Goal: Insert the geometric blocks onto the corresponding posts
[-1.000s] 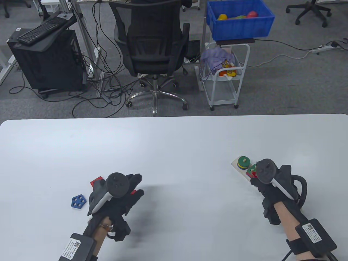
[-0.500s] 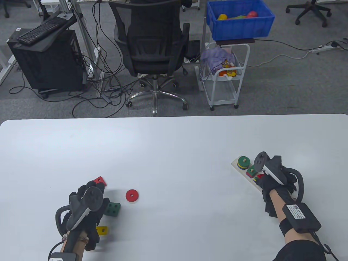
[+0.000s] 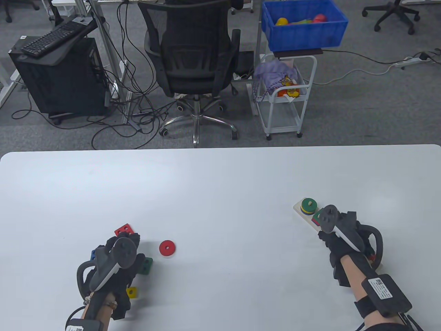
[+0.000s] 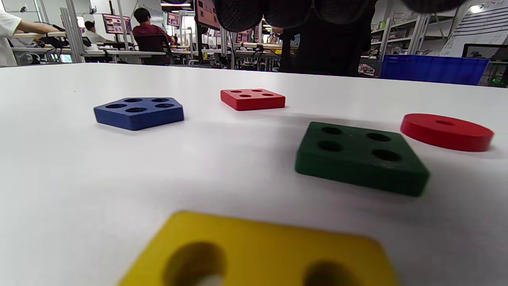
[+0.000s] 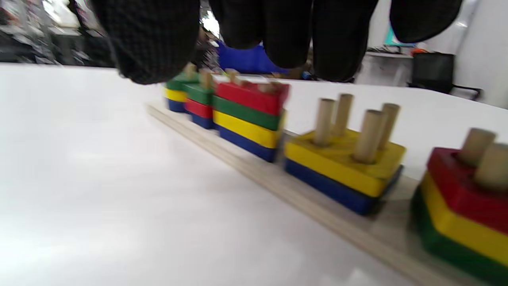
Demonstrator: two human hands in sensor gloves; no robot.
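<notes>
Geometric blocks, loose: red square block (image 4: 253,99), blue pentagon block (image 4: 139,113), green square block (image 4: 359,157), red ring (image 4: 447,131) and yellow block (image 4: 258,254), all flat on the white table (image 3: 220,186) at the near left, each apart from the others.

Post board (image 5: 317,214): a wooden strip at the near right of the table. Stacks along it, per the right wrist view: a round stack, green on top, at the far end; a stack of green, red, blue; a stack of red, green, yellow, blue; a yellow block over a blue one with four posts standing bare above them; at the near end, red over yellow over green.

Blue crate (image 3: 303,24) on a cart beyond the table: holds coloured items, too small to identify.

Left hand (image 3: 117,265): over the loose blocks, covering parts of the blue, green and yellow ones; whether its fingers grip anything cannot be told.

Right hand (image 3: 341,238): over the near part of the board; fingertips (image 5: 154,43) hang above the stacks, holding nothing visible.

Change from half a second ago: the left hand sits slightly farther up the table, the right hand slightly nearer the person; the red ring has not moved.
</notes>
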